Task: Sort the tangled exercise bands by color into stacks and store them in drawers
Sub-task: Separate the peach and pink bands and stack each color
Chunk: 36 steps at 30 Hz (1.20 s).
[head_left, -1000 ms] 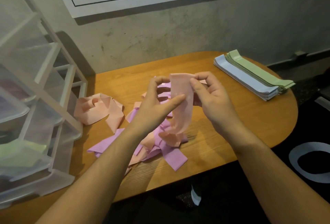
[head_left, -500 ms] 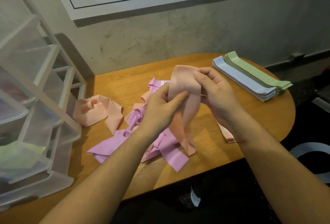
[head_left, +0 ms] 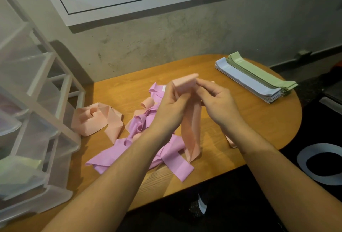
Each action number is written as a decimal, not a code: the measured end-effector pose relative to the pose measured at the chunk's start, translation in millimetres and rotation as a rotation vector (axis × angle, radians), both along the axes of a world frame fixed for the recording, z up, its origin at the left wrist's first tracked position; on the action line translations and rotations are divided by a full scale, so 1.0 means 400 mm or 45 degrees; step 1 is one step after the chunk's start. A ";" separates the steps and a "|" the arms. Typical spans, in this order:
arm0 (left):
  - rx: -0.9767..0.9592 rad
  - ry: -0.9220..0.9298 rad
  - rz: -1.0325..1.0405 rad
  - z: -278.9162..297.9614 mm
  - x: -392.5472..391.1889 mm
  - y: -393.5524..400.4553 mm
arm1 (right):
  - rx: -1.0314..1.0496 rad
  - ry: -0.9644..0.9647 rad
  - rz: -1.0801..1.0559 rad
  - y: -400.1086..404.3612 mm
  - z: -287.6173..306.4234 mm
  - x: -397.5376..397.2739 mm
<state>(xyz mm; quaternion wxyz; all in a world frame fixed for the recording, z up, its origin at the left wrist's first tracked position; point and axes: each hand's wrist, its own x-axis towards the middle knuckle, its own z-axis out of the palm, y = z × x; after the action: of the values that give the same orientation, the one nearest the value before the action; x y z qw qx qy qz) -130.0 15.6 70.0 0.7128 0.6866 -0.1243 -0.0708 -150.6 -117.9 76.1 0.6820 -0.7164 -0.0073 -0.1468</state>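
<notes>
A: Where's the band being sorted?

B: Centre of the frame. Both hands hold one peach band (head_left: 191, 120) up off the table (head_left: 259, 120): the left hand (head_left: 174, 107) has thumb and fingers pinched on its top fold, and the right hand (head_left: 218, 100) pinches the same fold from the other side. The loop hangs down with its lower end near the tabletop.

A: What could go wrong?

B: That lower end hangs just beside the pink tangle (head_left: 148, 139) (which has peach strips caught in it). A quick lift could drag a pink strip along, I'd judge. The material looks slippery, so a loose pinch might drop the fold.

A: And the finished stacks?

B: The blue stack (head_left: 246, 81) and green stack (head_left: 262, 73) sit at upper right, well apart. A loose peach pile (head_left: 96, 118) lies left, near the drawer unit (head_left: 37, 102).
</notes>
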 end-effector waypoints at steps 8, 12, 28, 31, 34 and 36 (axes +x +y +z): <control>-0.191 0.168 0.075 0.027 0.036 -0.057 | 0.013 0.179 0.172 -0.046 -0.036 0.001; -0.308 0.262 0.025 0.064 0.063 -0.079 | -0.038 0.255 0.312 -0.088 -0.070 -0.011; -0.327 0.501 0.117 0.049 0.242 -0.250 | -0.271 0.590 0.310 -0.255 -0.157 -0.039; -0.269 0.534 0.153 0.013 0.279 -0.292 | -0.249 0.613 0.281 -0.295 -0.176 -0.047; -0.175 0.514 0.223 -0.038 0.321 -0.325 | -0.299 0.635 0.151 -0.325 -0.205 -0.041; -0.060 0.479 0.264 -0.072 0.342 -0.343 | -0.396 0.650 0.108 -0.337 -0.228 -0.035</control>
<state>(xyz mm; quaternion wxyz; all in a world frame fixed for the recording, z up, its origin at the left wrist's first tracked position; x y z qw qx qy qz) 6.7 -121.8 41.1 0.7427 0.6536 0.0807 -0.1212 -164.8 -252.8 -14.9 0.5495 -0.8250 0.1121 0.0696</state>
